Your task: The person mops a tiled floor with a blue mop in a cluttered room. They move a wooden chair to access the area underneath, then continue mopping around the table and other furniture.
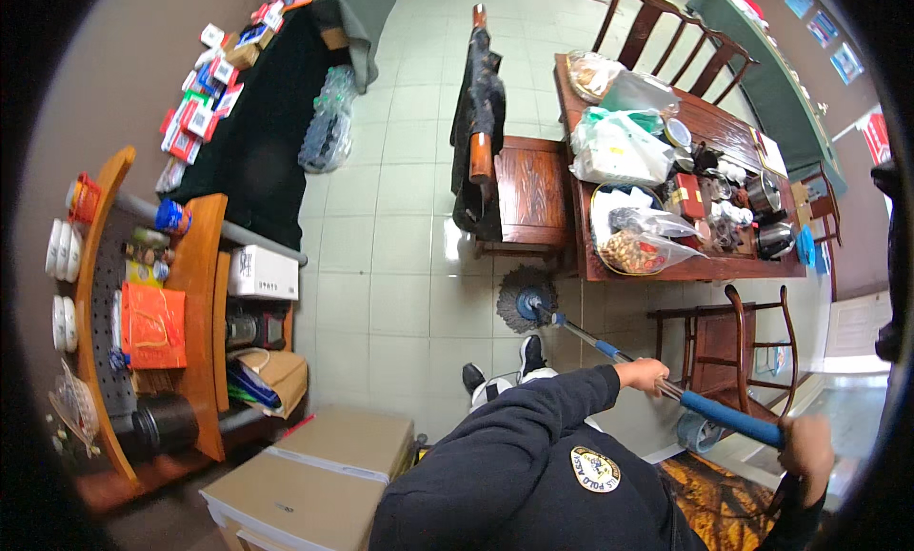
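My left hand (pixel 643 376) is closed round the metal part of a mop's handle (pixel 607 349). My right hand (pixel 807 447) grips the upper end of the same handle, at its blue foam sleeve (pixel 735 417). The handle slants down to the left, to a round grey mop head (pixel 527 299) with a blue centre. The mop head lies on the tiled floor (pixel 400 305), beside a wooden stool and just beyond my black shoes.
A wooden table (pixel 703 269) laden with bags, snacks and tea ware stands at the right. Near it are a stool with dark cloth (pixel 532 190) and a wooden armchair (pixel 721 344). Shelves (pixel 207 322), bottled water (pixel 328 126) and beige cabinets (pixel 314 494) line the left.
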`<state>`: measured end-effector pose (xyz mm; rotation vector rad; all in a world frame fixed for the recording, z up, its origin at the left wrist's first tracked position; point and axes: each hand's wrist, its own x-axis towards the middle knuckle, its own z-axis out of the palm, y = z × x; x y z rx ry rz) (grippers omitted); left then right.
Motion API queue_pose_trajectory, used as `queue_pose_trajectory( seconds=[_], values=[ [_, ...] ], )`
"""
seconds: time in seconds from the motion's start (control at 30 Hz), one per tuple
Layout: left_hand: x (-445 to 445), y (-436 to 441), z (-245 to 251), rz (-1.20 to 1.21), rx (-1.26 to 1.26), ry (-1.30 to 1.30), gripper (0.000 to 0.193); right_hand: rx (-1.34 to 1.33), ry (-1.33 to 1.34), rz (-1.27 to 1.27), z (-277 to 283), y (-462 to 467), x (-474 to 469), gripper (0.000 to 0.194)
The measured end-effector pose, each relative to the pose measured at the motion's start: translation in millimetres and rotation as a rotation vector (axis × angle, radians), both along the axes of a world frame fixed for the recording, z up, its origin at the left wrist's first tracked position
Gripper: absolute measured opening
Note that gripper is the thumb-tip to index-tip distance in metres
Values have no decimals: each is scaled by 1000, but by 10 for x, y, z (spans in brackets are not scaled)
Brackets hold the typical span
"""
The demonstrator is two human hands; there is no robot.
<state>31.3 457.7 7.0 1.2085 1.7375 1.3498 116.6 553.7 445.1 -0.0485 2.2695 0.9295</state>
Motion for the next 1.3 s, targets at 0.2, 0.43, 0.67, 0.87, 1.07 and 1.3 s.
queue_pose_trajectory(
  seconds=[0.2,0.43,0.67,0.87,1.07,1.3],
  values=[
    [-134,-313,24,41,-81,30,38,-111,-19,27,-39,42,-441,14],
    [-48,-1070,-133,83,-102,-80,33,-317,-52,228,-335,-58,-752,9],
    [122,-1824,-811,46,-303,-199,36,-455,-53,432,-1217,-233,-920,6],
    [199,-2275,-1074,309,-496,-153,29,-591,-67,505,-1783,-385,-1186,6],
    [-33,-2195,-968,517,-593,-66,33,-607,-87,565,-1878,-378,-1556,10],
    [-107,-2073,-906,556,-680,-79,35,-574,-48,529,-1912,-362,-1633,5]
  ],
)
